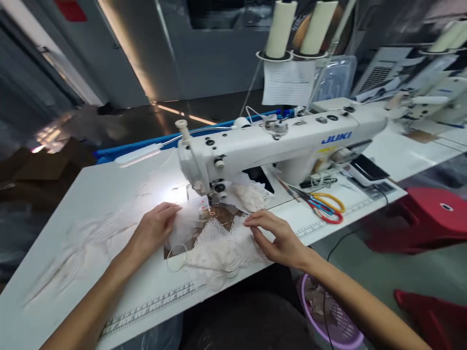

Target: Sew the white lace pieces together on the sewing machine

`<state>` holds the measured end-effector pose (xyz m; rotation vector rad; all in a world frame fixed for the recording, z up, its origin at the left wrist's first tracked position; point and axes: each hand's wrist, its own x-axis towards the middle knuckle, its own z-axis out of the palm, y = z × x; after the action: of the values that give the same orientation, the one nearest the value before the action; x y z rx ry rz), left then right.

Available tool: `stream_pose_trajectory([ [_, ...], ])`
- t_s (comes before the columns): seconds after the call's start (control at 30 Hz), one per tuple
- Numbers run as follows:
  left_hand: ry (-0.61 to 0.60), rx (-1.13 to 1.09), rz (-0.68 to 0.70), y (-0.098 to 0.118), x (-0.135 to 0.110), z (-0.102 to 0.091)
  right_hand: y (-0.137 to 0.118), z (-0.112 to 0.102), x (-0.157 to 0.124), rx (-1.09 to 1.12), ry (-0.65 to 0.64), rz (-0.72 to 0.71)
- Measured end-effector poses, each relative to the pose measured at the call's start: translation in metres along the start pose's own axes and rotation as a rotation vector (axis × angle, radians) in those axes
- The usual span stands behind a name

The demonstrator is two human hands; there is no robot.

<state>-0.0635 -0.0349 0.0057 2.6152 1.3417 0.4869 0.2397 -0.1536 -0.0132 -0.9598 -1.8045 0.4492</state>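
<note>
A white sewing machine (pixel 262 148) stands on the table, its lamp lighting the needle area. My left hand (pixel 155 228) is left of the presser foot, fingers closed on a piece of sheer white fabric (pixel 186 224). My right hand (pixel 279 237) pinches the edge of white lace (pixel 222 248) with thumb and forefinger. That lace lies gathered in front of the needle, spilling to the table's front edge. More cream lace (pixel 250 195) is bunched behind the needle, under the machine arm. The fingertips of my left hand are partly hidden by glare.
Scissors with red and yellow handles (pixel 328 209) lie on the right. Beyond them is a black-topped device (pixel 367 170). White fabric (pixel 87 243) spreads over the left tabletop. Thread cones (pixel 280 29) stand behind. A purple basket (pixel 333 311) and red stools (pixel 426 218) are on the floor.
</note>
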Motion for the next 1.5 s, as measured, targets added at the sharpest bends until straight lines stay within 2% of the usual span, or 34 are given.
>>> stream_pose_trajectory([
  [0.2, 0.01, 0.055, -0.052, 0.005, -0.007, -0.016, 0.031, -0.02, -0.008, -0.089, 0.13, 0.108],
  [0.37, -0.019, -0.013, -0.189, 0.014, -0.014, -0.019, 0.044, -0.031, -0.007, -0.183, 0.177, 0.177],
  [0.5, 0.075, -0.308, -0.286, 0.022, -0.013, -0.024, 0.043, -0.029, -0.008, -0.239, 0.149, 0.154],
  [0.57, 0.173, -0.48, -0.338, 0.02, -0.012, -0.026, 0.043, -0.027, -0.008, -0.261, 0.132, 0.148],
  [0.67, 0.238, -0.761, -0.417, 0.015, -0.014, -0.027, 0.039, -0.021, -0.007, -0.274, 0.099, 0.136],
  [0.8, 0.294, -1.034, -0.482, 0.007, -0.024, -0.025, 0.027, -0.008, -0.002, -0.228, 0.011, 0.11],
  [0.9, 0.342, -1.214, -0.48, 0.001, -0.033, -0.024, 0.015, 0.011, 0.008, -0.138, -0.103, 0.058],
  [1.07, 0.358, -1.443, -0.45, -0.001, -0.039, -0.025, 0.004, 0.06, 0.037, -0.104, -0.261, -0.032],
  [1.17, 0.394, -1.51, -0.445, 0.002, -0.038, -0.027, 0.008, 0.093, 0.055, -0.186, -0.368, -0.127],
  [1.27, 0.488, -1.522, -0.441, 0.001, -0.038, -0.031, 0.018, 0.117, 0.068, -0.282, -0.466, -0.164],
  [1.37, 0.608, -1.488, -0.453, -0.005, -0.045, -0.04, 0.022, 0.122, 0.073, -0.325, -0.495, -0.14],
  [1.5, 0.687, -1.403, -0.482, -0.017, -0.063, -0.054, 0.016, 0.107, 0.071, -0.278, -0.418, -0.115],
])
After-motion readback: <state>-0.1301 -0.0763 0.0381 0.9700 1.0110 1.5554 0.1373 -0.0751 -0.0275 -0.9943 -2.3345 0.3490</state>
